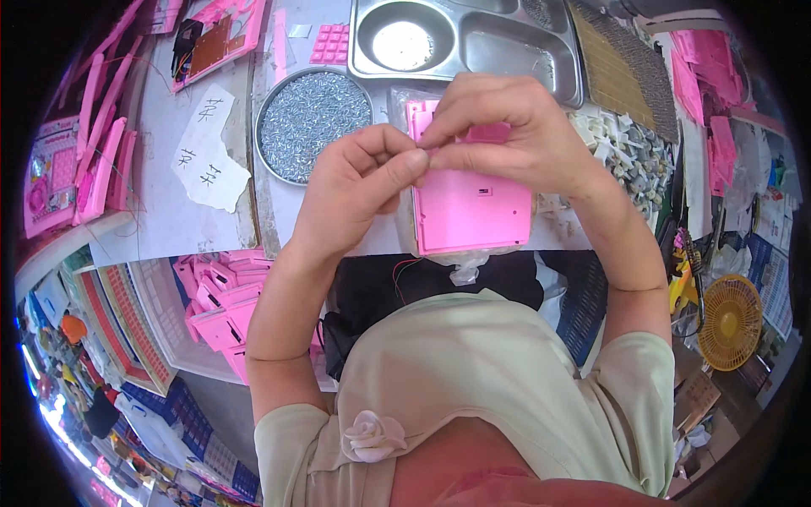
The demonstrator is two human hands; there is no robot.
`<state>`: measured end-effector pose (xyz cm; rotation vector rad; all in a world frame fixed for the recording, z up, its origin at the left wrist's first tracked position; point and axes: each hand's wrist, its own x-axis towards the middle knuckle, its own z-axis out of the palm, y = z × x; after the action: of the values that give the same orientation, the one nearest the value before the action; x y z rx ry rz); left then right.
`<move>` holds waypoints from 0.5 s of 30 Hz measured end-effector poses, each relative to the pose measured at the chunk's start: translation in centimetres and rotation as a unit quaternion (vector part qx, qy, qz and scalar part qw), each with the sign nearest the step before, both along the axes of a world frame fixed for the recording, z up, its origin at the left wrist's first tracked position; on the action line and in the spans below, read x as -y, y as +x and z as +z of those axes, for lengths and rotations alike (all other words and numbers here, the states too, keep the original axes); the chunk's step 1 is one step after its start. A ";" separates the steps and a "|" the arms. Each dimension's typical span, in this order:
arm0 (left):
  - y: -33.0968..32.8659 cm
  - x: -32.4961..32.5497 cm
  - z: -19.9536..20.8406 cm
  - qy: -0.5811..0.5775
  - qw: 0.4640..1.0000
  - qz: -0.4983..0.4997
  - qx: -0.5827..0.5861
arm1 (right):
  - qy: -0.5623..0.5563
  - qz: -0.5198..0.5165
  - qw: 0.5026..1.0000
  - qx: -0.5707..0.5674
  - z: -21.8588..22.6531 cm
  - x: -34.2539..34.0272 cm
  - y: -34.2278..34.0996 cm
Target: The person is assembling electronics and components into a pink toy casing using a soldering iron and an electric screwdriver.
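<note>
A pink plastic housing [473,224] lies in front of me on a clear plastic bag, its flat face with small slots turned up. Over its far left corner my left hand [359,173] and my right hand [515,131] meet, thumb and forefinger pinched on each. Whatever sits between the fingertips is too small or hidden to make out. My right hand covers much of the far part of the housing. Just left of it stands a round metal dish [259,144] full of small silvery screws [312,118], close to my left hand.
A steel compartment tray [456,59] stands at the back, beside pink keypad pieces [330,44]. White plastic parts [621,156] are heaped on the right. A torn paper [207,156] and pink frames [101,160] lie left. Below the table edge, a crate [165,296] holds pink housings [224,308].
</note>
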<state>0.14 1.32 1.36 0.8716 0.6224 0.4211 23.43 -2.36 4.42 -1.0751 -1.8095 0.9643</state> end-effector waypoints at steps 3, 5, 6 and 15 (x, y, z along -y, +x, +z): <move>0.2 0.8 -0.2 -0.109 0.991 -0.028 0.078 | -0.038 -0.016 0.998 -0.054 -0.2 1.5 -0.4; 0.2 1.4 -0.8 -0.144 0.986 -0.025 0.074 | -0.016 -0.034 0.999 -0.033 -0.4 2.5 -0.6; 0.2 1.7 -0.9 -0.162 0.984 -0.024 0.072 | -0.004 -0.049 0.999 -0.018 -0.1 3.3 -0.8; -1.2 1.8 -0.5 0.061 0.986 0.137 -0.070 | 0.015 -0.228 0.966 0.120 -0.7 8.9 4.8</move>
<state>-1.04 -0.47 0.89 0.9402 0.8578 0.6561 28.27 -11.21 3.70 -1.5562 -1.6452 0.5460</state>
